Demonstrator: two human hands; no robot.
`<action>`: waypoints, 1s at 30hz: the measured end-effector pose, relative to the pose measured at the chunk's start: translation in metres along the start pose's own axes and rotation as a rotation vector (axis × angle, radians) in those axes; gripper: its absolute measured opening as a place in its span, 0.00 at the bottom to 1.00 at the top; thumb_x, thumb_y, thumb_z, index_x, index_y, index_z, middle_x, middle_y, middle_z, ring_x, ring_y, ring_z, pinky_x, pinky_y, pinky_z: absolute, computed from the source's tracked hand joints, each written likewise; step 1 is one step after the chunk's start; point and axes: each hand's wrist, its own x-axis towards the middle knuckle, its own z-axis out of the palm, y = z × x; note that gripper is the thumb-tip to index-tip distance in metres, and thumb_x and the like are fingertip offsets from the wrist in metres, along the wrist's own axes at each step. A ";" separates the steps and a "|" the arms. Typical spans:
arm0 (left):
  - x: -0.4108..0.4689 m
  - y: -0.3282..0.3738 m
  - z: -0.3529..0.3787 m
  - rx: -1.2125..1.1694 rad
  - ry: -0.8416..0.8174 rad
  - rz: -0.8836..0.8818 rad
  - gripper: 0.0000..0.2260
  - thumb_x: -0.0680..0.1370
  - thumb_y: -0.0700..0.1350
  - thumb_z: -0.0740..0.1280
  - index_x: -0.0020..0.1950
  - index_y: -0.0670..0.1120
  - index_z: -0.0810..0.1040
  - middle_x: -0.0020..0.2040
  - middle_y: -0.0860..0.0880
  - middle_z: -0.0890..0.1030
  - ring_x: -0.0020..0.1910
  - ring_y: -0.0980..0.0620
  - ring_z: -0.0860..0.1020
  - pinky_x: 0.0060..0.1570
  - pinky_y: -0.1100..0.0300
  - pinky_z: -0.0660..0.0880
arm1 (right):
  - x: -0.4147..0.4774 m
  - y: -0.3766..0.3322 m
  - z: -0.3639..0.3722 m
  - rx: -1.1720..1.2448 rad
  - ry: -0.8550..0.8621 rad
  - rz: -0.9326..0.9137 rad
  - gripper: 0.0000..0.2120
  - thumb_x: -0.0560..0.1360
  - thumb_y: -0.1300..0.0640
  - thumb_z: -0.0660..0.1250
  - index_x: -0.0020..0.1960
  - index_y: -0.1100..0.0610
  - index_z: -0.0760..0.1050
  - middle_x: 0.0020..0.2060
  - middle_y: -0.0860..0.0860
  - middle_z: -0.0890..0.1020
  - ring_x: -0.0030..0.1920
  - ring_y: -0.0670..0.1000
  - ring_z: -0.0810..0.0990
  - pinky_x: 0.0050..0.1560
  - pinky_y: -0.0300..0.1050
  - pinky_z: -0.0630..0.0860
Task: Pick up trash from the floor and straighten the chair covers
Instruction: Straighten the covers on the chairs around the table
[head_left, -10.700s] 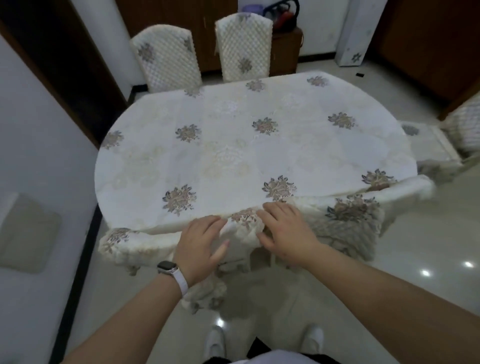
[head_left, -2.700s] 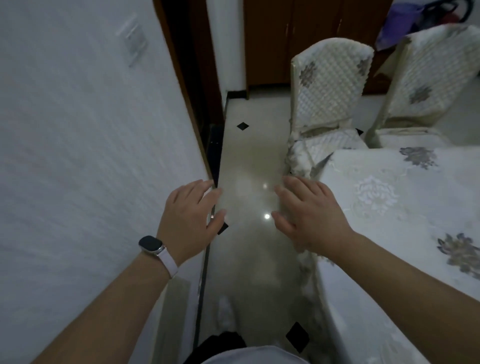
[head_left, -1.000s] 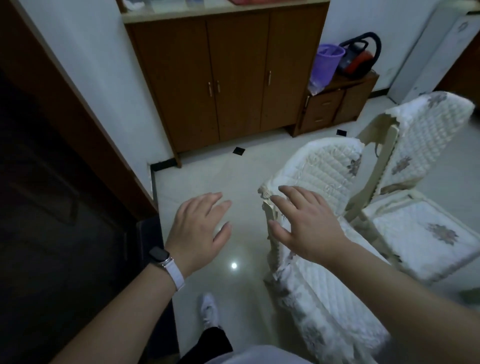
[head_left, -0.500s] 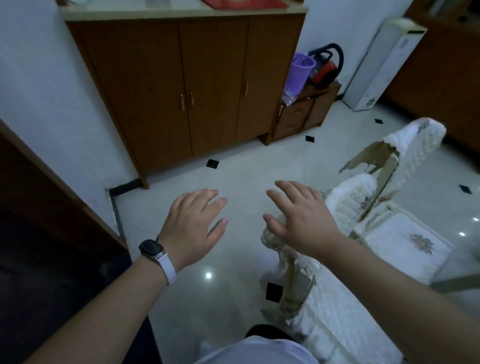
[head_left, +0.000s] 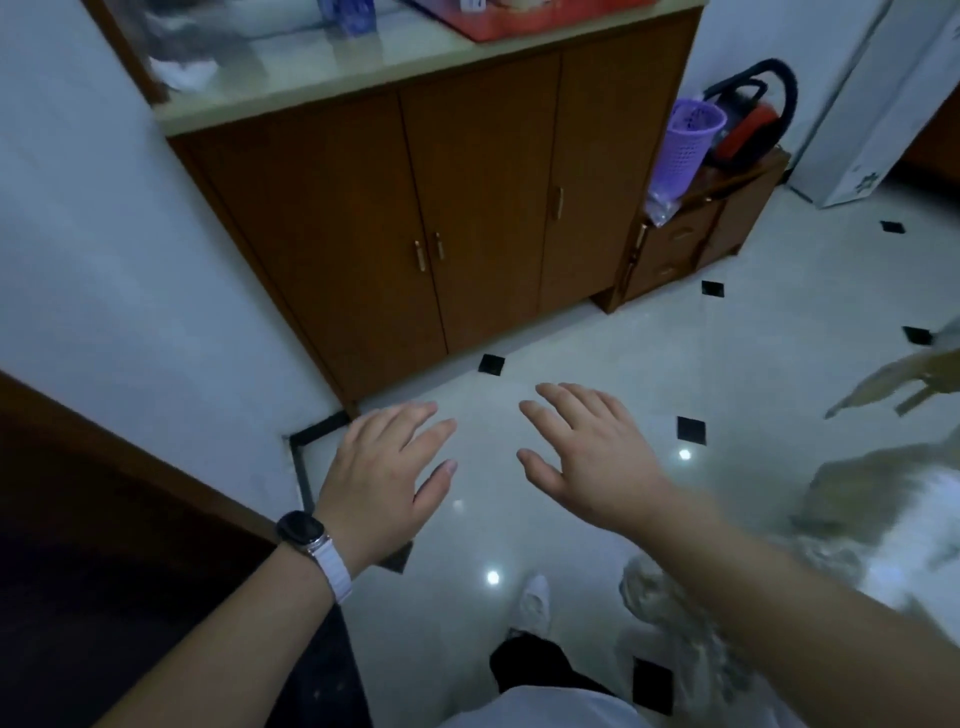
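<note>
Left hand (head_left: 387, 483), right hand (head_left: 587, 462) hover before wooden cabinet (head_left: 467, 208); each grip spread, empty, probably ready for chair cover (head_left: 883, 525) right of it.

brown cabinet (head_left: 457, 208); pale floor (head_left: 597, 353) with black diamonds; purple basket (head_left: 688, 140); white watch strap (head_left: 332, 566)

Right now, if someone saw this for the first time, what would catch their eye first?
Two bare hands spread open mid-frame above the glossy floor, holding nothing: the left hand, with a watch on its wrist, and the right hand. Behind them stands a brown wooden cabinet, and to its right a purple basket beside a red and black appliance on a low drawer unit.
</note>
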 end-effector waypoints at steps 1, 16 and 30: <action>0.018 -0.010 -0.003 0.016 -0.018 -0.016 0.18 0.78 0.54 0.61 0.62 0.47 0.79 0.62 0.47 0.79 0.61 0.44 0.75 0.59 0.48 0.69 | 0.021 0.009 0.000 0.022 0.026 -0.008 0.26 0.77 0.41 0.56 0.66 0.55 0.75 0.64 0.56 0.77 0.64 0.59 0.74 0.63 0.54 0.69; 0.284 -0.006 0.047 0.037 -0.099 0.321 0.19 0.79 0.56 0.60 0.67 0.50 0.76 0.66 0.49 0.77 0.66 0.47 0.72 0.66 0.48 0.66 | 0.131 0.186 -0.028 -0.046 0.219 0.279 0.24 0.77 0.41 0.58 0.63 0.56 0.76 0.63 0.57 0.78 0.62 0.59 0.75 0.60 0.53 0.69; 0.493 0.085 0.140 -0.357 -0.066 1.080 0.17 0.77 0.52 0.65 0.62 0.45 0.80 0.62 0.44 0.79 0.60 0.42 0.77 0.58 0.47 0.72 | 0.083 0.259 -0.052 -0.222 0.211 1.132 0.25 0.75 0.41 0.58 0.62 0.56 0.77 0.63 0.56 0.78 0.62 0.59 0.76 0.61 0.54 0.70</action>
